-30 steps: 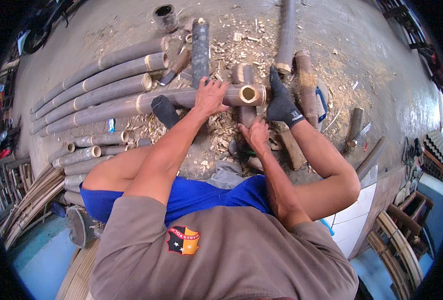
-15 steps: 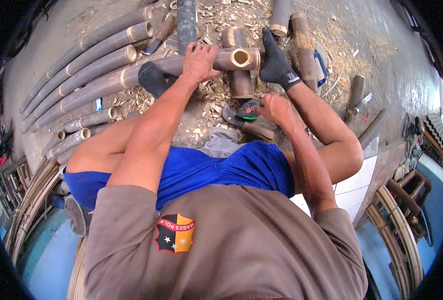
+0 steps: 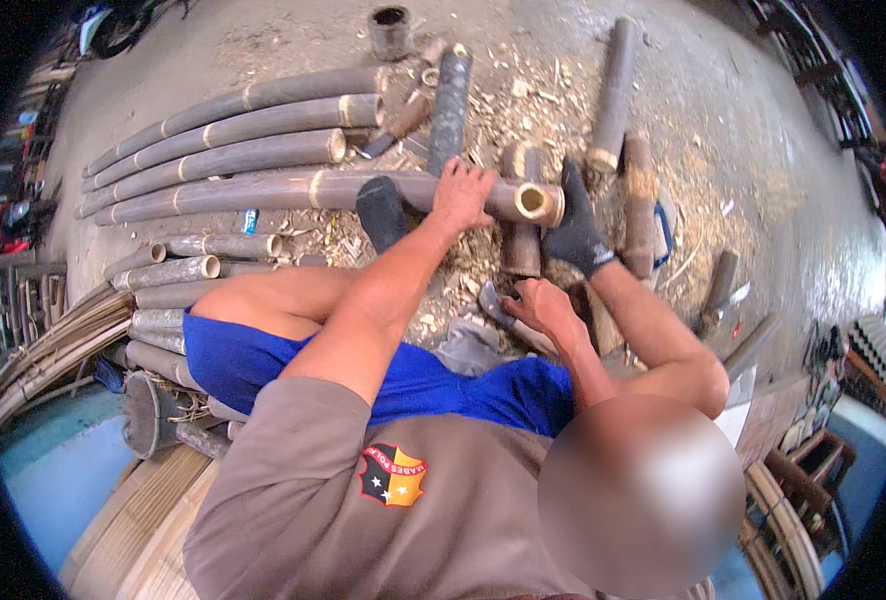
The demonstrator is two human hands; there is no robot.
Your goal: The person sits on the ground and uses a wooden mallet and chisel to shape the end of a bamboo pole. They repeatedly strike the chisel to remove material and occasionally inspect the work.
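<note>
A long brown bamboo pole [image 3: 363, 190] lies crosswise before me, with a round hole cut near its right end. My left hand [image 3: 463, 195] is closed over the top of the pole, left of that hole. The pole's right end rests across a short thick bamboo piece [image 3: 521, 250]. My feet in dark socks are at the pole, one at its right end. Lower down, my right hand [image 3: 545, 305] has its fingers curled over a dark tape measure, mostly hidden beneath them. A curved-bladed knife [image 3: 492, 298] lies under that hand, its handle partly covered.
More bamboo poles [image 3: 253, 140] lie side by side at the left. Upright-lying pieces [image 3: 615, 95] are beyond my right foot. Another blade [image 3: 383, 142] lies near the pole ends. Wood chips [image 3: 513, 110] cover the floor. A bucket [image 3: 151, 415] stands at lower left; a blurred patch hides the lower right.
My right hand has come down and left onto the tape measure, which showed beside it before. My left hand stays on the pole. The whole view has shifted, so things appear lower and further right.
</note>
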